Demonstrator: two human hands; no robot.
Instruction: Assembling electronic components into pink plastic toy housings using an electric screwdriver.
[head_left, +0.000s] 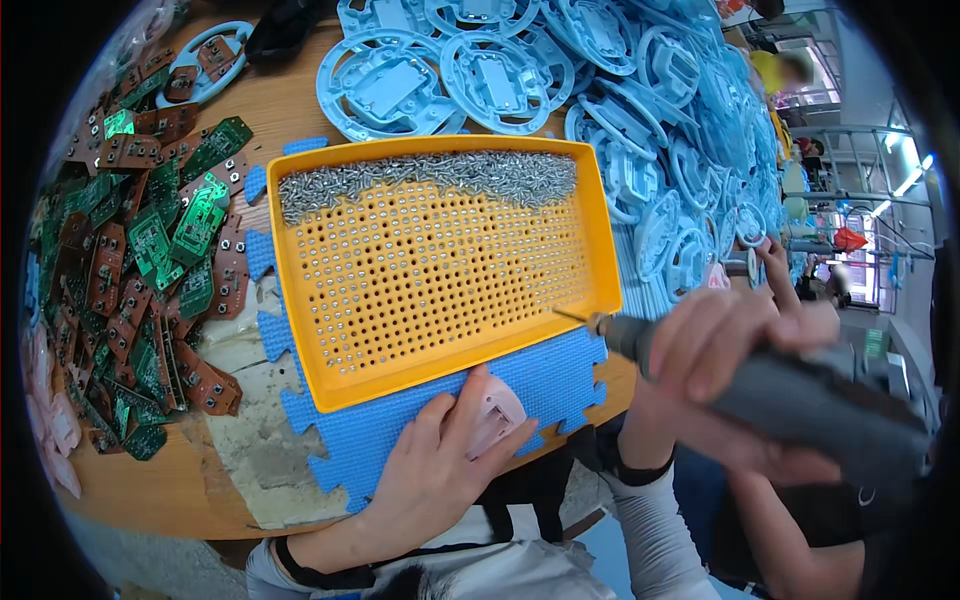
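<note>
My left hand is closed around a small pale pink plastic part, steadying it on the blue foam mat. That part has a recess in its face. My right hand grips a dark power screwdriver, blurred by motion. Its thin bit points left over the right side of a yellow screw tray. Rows of holes cover the tray's floor, many with screws seated in them. Loose silver screws are heaped along its far side. Whether a screw sits on the bit is too small to tell.
Green and brown circuit boards lie piled on the left of the wooden table. Light blue plastic wheel-shaped housings are heaped at the back and right. Another person's hand reaches near that heap; their arm shows at lower right.
</note>
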